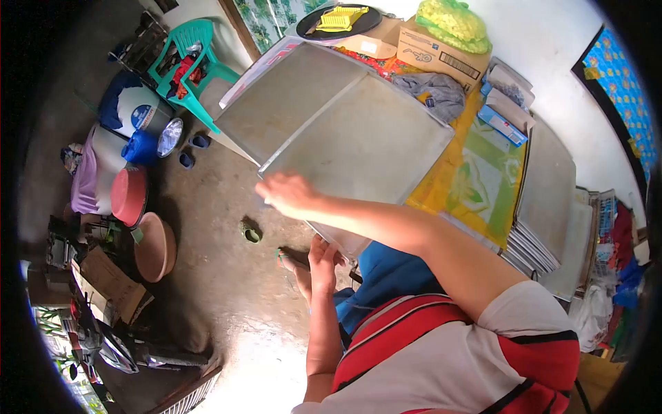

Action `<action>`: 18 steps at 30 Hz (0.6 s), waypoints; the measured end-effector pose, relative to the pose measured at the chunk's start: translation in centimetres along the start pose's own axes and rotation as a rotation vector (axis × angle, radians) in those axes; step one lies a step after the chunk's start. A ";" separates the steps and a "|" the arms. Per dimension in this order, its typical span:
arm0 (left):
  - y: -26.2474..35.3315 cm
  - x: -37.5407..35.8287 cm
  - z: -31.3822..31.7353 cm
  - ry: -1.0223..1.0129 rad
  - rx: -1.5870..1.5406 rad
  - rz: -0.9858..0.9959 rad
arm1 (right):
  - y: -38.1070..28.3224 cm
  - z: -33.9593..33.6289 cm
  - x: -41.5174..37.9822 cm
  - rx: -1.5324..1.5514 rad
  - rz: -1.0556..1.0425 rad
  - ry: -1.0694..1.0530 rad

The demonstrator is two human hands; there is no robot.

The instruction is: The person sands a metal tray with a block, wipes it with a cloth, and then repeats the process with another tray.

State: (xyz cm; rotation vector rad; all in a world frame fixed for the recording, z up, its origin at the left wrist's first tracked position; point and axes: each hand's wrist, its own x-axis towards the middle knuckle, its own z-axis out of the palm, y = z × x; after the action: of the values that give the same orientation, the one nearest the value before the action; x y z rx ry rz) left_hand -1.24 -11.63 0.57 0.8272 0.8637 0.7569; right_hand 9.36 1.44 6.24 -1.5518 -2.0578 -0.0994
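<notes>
A large grey framed panel (pixel 358 141), flat with thin pale edges, lies slanted before me, its near end by my lap. Beyond it a second grey framed panel (pixel 293 96) lies alongside, the two meeting at a pale seam. My right hand (pixel 286 194) is over the near panel's left corner, smeared by motion, so its grip does not show. Lower down, my left hand (pixel 323 262) has its fingers curled at the near panel's lower left edge. My right forearm crosses above that panel and hides part of it.
A yellow-green cloth (pixel 483 176) covers the table, with cardboard box (pixel 438 55), grey cloth (pixel 434 95) and blue box (pixel 502 124) on it. More panels (pixel 534 245) are stacked at right. Left stand a green chair (pixel 193 62), basins (pixel 155 247) and a motorcycle (pixel 117 348). A green clog (pixel 250 232) lies on the floor.
</notes>
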 end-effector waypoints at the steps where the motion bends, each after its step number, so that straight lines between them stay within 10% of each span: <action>1: 0.0 0.0 0.0 0.002 -0.011 -0.001 | 0.6 -2.0 -0.4 0.086 0.149 0.100; 4: -0.6 -0.2 -0.3 0.021 -0.038 -0.029 | 6.0 -6.4 -1.6 0.178 0.668 -0.063; 12: -0.9 -2.8 -0.1 -0.079 0.027 -0.130 | 25.7 -15.6 -17.4 -0.060 1.098 -0.066; 18: -1.2 -2.5 0.4 -0.137 0.067 -0.070 | 13.1 -11.2 -14.6 0.024 0.985 -0.137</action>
State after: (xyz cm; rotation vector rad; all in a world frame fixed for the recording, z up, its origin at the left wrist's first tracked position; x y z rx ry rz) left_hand -1.76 -14.41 0.60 0.8934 0.7947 0.6057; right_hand 28.08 -11.14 5.38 -2.4075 -1.1603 0.4032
